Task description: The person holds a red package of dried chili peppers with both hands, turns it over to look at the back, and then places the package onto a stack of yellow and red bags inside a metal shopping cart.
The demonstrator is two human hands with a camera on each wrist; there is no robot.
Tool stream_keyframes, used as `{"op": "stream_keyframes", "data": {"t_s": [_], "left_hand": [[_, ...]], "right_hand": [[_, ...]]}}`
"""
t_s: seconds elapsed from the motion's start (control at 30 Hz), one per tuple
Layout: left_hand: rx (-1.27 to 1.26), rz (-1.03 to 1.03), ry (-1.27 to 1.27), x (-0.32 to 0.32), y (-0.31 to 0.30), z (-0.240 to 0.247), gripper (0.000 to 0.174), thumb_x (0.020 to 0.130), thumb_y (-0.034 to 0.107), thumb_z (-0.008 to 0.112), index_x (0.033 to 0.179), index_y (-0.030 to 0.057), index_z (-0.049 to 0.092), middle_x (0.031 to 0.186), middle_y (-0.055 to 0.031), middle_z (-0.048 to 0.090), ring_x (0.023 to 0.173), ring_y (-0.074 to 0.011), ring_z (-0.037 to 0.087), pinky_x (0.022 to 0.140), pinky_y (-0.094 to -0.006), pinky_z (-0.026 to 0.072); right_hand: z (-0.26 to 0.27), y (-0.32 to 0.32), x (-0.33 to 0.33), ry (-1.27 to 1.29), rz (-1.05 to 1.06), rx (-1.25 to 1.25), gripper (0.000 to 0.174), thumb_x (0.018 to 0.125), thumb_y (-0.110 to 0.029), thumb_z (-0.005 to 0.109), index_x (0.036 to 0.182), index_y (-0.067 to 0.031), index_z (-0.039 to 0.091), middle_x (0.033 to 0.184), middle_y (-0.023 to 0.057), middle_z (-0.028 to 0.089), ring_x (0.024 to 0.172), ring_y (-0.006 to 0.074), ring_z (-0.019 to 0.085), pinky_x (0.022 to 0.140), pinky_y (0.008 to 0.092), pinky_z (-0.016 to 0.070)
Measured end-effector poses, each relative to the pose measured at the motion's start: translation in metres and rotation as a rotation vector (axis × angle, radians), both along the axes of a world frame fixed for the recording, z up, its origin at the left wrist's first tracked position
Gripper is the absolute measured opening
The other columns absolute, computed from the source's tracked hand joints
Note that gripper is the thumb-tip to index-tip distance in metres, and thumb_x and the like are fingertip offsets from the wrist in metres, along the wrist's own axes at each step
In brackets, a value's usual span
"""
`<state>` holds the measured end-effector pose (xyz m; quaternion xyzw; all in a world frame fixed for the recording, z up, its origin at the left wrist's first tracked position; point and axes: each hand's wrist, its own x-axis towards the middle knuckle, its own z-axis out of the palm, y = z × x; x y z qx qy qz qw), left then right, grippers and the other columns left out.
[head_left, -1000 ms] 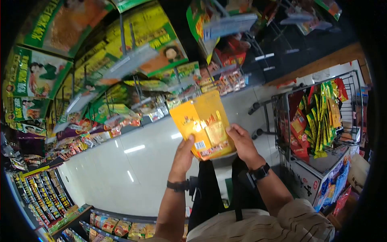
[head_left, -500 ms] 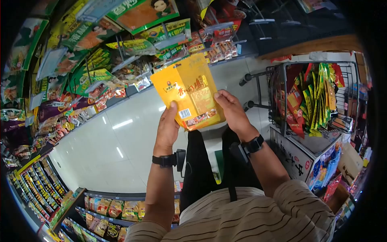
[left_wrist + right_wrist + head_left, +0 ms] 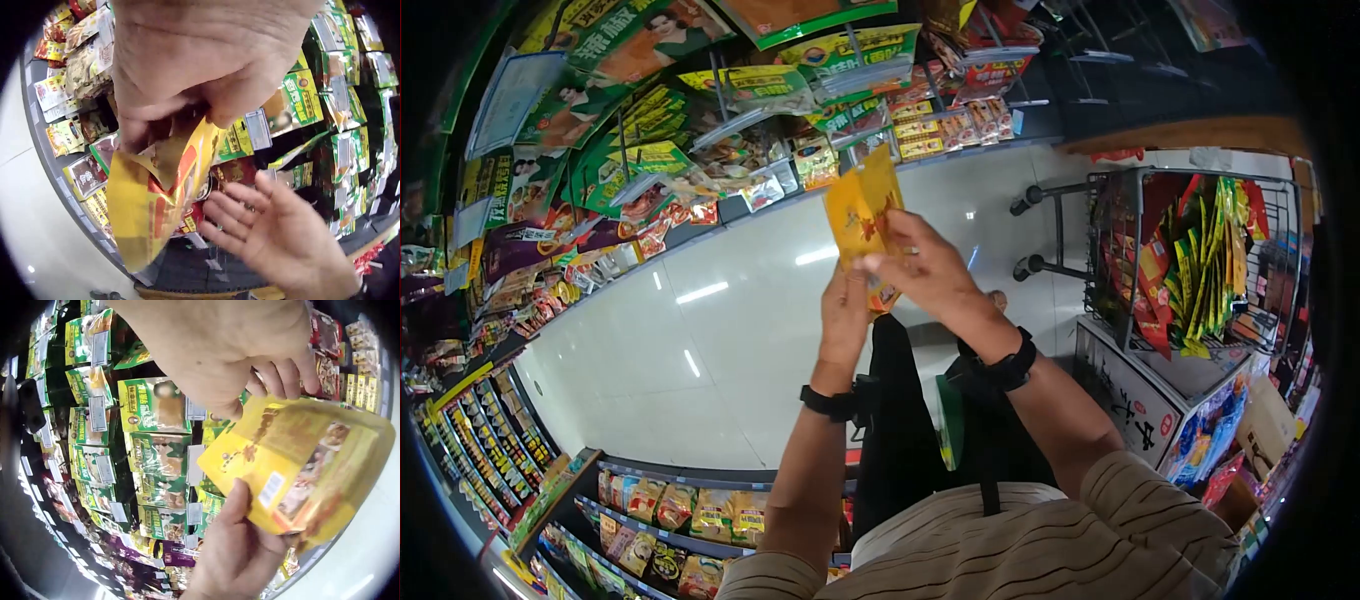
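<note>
My left hand [image 3: 846,315] grips the lower edge of a yellow food pouch [image 3: 865,205], its thumb on the printed face in the right wrist view. The pouch is turned partly edge-on and bends in the middle. A barcode and food pictures show on the pouch [image 3: 300,475] in the right wrist view. My right hand [image 3: 935,275] is over the pouch's right side with its fingers extended. In the left wrist view that right hand [image 3: 275,234] has straight, spread fingers beside the pouch [image 3: 159,203].
Shelves of hanging packets [image 3: 750,95] run along the far side. A wire cart basket [image 3: 1140,260] full of red and yellow-green packets stands at right, near a white box [image 3: 1125,390]. Another low shelf [image 3: 690,535] lies at lower left, across the tiled floor [image 3: 700,360].
My right hand has let go of the pouch's right edge and moved left across it. The pouch, still in my left hand, has turned from facing me to nearly edge-on.
</note>
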<state>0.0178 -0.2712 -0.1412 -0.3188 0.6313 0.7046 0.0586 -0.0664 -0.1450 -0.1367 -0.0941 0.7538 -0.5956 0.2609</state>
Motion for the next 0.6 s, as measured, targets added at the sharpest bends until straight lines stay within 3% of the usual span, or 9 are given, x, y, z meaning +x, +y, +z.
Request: {"op": "stream_keyframes", "data": {"t_s": [0.07,0.1,0.2,0.23,0.33,0.43,0.47,0.53,0.6], "left_hand": [[-0.139,-0.133,-0.03,0.013,-0.002,-0.037,0.04,0.105,0.029,0.046,0.133,0.0015,0.053,0.11,-0.0153,0.065,0.098,-0.0215,0.065,0.083,-0.0312,0.053],[-0.508,-0.208,0.112,0.019,0.003,-0.052,0.038,0.102,0.022,0.047,0.134,0.0022,0.051,0.116,-0.0202,0.063,0.102,-0.0337,0.065,0.083,-0.038,0.0544],[-0.746,-0.277,0.106,0.009,0.007,-0.036,0.043,0.099,0.019,0.049,0.139,0.003,0.046,0.127,-0.0205,0.058,0.109,-0.0412,0.061,0.088,-0.044,0.0532],[-0.666,-0.301,0.037,0.01,0.004,-0.042,0.05,0.098,0.021,0.051,0.143,0.0039,0.041,0.134,-0.0225,0.052,0.117,-0.0421,0.056,0.095,-0.046,0.0507],[-0.622,-0.327,0.119,0.015,-0.004,-0.054,0.051,0.099,0.024,0.052,0.144,0.0004,0.041,0.137,-0.0232,0.051,0.126,-0.0382,0.053,0.106,-0.0401,0.0424],[-0.364,-0.181,0.049,0.023,-0.035,-0.088,0.049,0.102,0.026,0.05,0.143,-0.0012,0.041,0.139,-0.0203,0.051,0.129,-0.0312,0.051,0.108,-0.0379,0.0404],[-0.369,-0.147,0.033,0.025,-0.055,-0.107,0.049,0.105,0.029,0.046,0.143,-0.0013,0.041,0.139,-0.017,0.051,0.126,-0.0257,0.053,0.105,-0.0357,0.0422],[-0.313,-0.029,-0.007,0.025,-0.092,-0.137,0.055,0.104,0.039,0.047,0.143,-0.0001,0.041,0.139,-0.015,0.052,0.125,-0.0239,0.054,0.101,-0.0339,0.0457],[-0.182,0.062,-0.036,0.01,-0.115,-0.132,0.059,0.103,0.04,0.049,0.146,0.0012,0.039,0.141,-0.0139,0.051,0.127,-0.0239,0.052,0.104,-0.0353,0.0431]], "right_hand": [[0.001,-0.019,0.003,0.019,0.057,0.046,0.066,0.087,-0.035,0.071,0.135,0.0027,0.046,0.125,0.0236,0.058,0.117,0.0342,0.059,0.099,0.0376,0.0469],[-0.011,-0.029,0.007,0.066,0.047,0.114,0.058,0.092,-0.029,0.068,0.136,0.0004,0.046,0.118,0.0191,0.063,0.113,0.0285,0.062,0.094,0.0364,0.0499],[-0.021,-0.045,0.007,0.034,-0.003,0.198,0.047,0.096,-0.026,0.06,0.134,0.0,0.049,0.106,0.0192,0.066,0.103,0.0291,0.066,0.088,0.0359,0.0511],[-0.031,-0.049,0.006,0.042,-0.011,0.231,0.037,0.099,-0.022,0.053,0.128,-0.0002,0.054,0.097,0.0199,0.067,0.091,0.0292,0.067,0.081,0.0343,0.0517],[-0.058,-0.051,0.003,-0.037,-0.002,0.187,0.032,0.1,-0.021,0.051,0.123,0.0001,0.059,0.098,0.0151,0.069,0.085,0.0236,0.066,0.077,0.0328,0.052],[-0.086,-0.052,-0.006,-0.114,-0.012,0.097,0.03,0.096,-0.02,0.051,0.116,-0.0001,0.061,0.1,0.0239,0.068,0.095,0.0383,0.066,0.084,0.0395,0.0515],[-0.086,-0.053,-0.012,-0.17,0.013,0.096,0.031,0.098,-0.021,0.052,0.118,0.0,0.061,0.1,0.018,0.068,0.093,0.0294,0.065,0.083,0.0361,0.0514],[-0.079,-0.056,-0.029,-0.286,0.062,0.097,0.033,0.1,-0.022,0.053,0.123,0.0003,0.061,0.101,0.0062,0.069,0.089,0.0115,0.062,0.08,0.0292,0.0513],[-0.124,-0.056,-0.04,-0.327,0.122,0.046,0.036,0.098,-0.024,0.056,0.123,0.0021,0.061,0.104,0.0072,0.069,0.093,0.0116,0.062,0.085,0.028,0.0493]]}}
